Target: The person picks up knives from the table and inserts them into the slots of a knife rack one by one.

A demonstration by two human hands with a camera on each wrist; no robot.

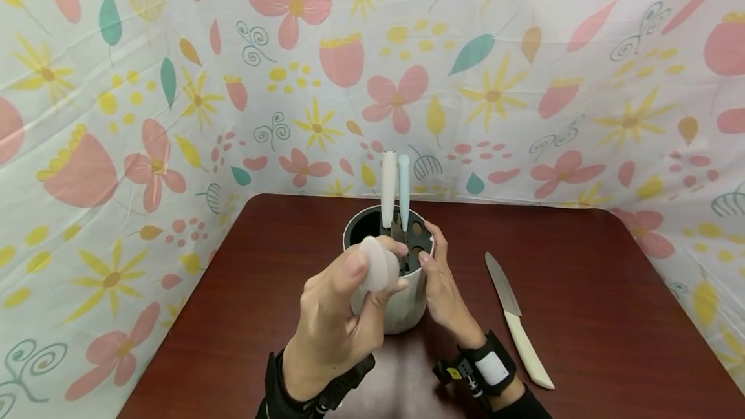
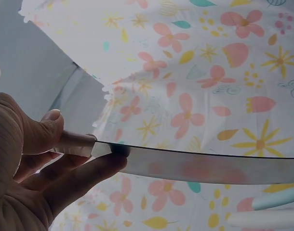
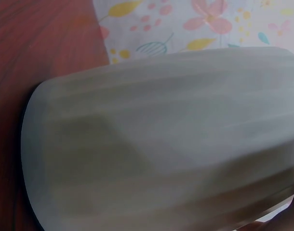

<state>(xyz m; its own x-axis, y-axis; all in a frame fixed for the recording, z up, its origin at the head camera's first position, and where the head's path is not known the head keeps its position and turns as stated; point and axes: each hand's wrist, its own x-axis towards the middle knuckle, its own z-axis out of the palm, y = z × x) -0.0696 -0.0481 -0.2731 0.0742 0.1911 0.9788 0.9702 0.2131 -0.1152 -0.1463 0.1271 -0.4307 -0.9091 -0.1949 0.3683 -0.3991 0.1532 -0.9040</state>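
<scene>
Left hand (image 1: 334, 319) pinches knife (image 2: 209, 166) by pale handle (image 1: 381, 267); right hand (image 1: 447, 290) grips holder (image 1: 404, 309) at right side (second knife (image 1: 520, 322) lies farther right on worktop (image 1: 617, 315)).

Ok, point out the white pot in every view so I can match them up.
Head: just below and right of centre, the white pot with the right hand on its side.
Left wrist: not in it.
Right wrist: lies sideways across the picture and fills most of it.
Shared landmark: the flowered cloth, in the background of all three.
</scene>
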